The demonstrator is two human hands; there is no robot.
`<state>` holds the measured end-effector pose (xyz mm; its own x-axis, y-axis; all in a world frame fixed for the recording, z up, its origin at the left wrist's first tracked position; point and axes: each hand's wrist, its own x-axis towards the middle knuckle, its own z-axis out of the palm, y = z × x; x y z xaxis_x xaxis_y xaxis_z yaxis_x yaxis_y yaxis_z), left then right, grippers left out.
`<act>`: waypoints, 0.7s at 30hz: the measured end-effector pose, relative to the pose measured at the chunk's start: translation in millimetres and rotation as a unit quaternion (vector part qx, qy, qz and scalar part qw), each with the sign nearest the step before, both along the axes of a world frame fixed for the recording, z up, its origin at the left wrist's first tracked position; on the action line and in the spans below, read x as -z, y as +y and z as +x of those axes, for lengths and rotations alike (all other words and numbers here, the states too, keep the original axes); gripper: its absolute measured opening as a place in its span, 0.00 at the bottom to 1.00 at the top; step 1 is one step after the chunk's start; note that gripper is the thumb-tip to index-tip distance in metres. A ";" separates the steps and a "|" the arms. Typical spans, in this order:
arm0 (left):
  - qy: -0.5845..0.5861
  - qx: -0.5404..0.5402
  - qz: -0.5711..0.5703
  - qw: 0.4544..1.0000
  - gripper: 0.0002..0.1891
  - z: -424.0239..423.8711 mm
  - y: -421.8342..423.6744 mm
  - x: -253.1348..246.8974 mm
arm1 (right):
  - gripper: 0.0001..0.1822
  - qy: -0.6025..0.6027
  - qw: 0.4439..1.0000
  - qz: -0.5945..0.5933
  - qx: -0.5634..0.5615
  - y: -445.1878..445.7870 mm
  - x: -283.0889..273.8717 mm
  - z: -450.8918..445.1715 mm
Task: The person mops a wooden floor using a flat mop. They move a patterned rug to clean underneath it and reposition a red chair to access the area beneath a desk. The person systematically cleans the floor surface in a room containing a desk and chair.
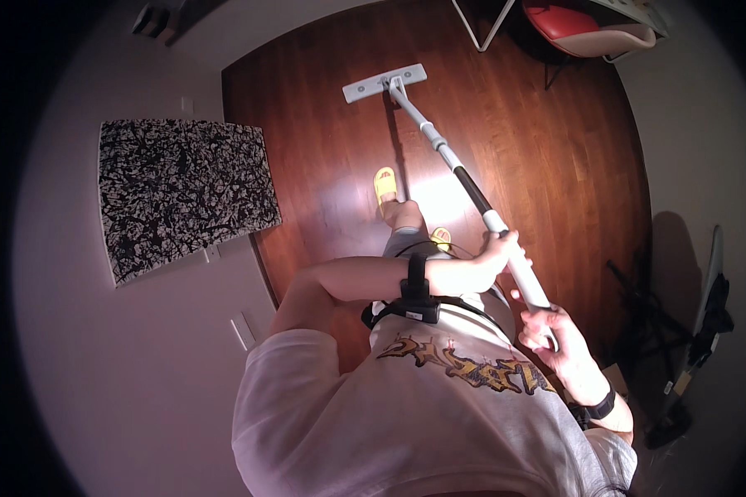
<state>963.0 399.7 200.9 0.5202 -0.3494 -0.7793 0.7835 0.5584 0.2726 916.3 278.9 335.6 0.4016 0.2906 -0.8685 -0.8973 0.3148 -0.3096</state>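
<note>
A flat mop with a telescopic handle (524, 279) runs diagonally from my hands towards the top of the view. My left hand (499, 253) wraps around the white upper section of the handle. Lower in the view, my right hand (548, 332) grips the handle's end. The rectangular white mop head (384, 83) is at the far end, over the dark wooden floor (323, 136); no cloth is seen on its upper side, and its underside is hidden. Yellow slippers (385, 182) are on my feet, between the mop head and my body.
A black-and-white splatter-patterned panel (186, 192) stands against the left wall. At the top right are a red and pale chair (609, 41) and a white metal table leg (483, 43). Dark stand-like equipment (709, 317) leans by the right wall, with cardboard (615, 378) nearby.
</note>
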 end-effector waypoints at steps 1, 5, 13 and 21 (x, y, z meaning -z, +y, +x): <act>0.001 -0.016 0.017 1.000 0.13 11.7 4.3 3.7 | 0.18 -0.003 1.000 0.016 0.001 2.2 11.1 9.9; -0.004 -0.033 0.065 0.997 0.12 72.7 25.0 40.2 | 0.20 0.004 0.999 0.000 -0.045 29.1 47.9 69.1; -0.046 -0.024 0.112 0.992 0.13 241.9 140.3 159.7 | 0.22 0.027 0.998 0.032 -0.047 134.4 173.5 233.3; -0.086 -0.016 0.116 0.989 0.12 344.6 267.2 192.2 | 0.21 0.039 0.999 -0.003 -0.031 267.4 208.7 329.6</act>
<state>1307.6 666.9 8.7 0.6607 -0.1520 -0.7351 0.6964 0.4894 0.5248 1245.9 546.3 126.9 0.3133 0.3070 -0.8987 -0.9367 0.2558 -0.2392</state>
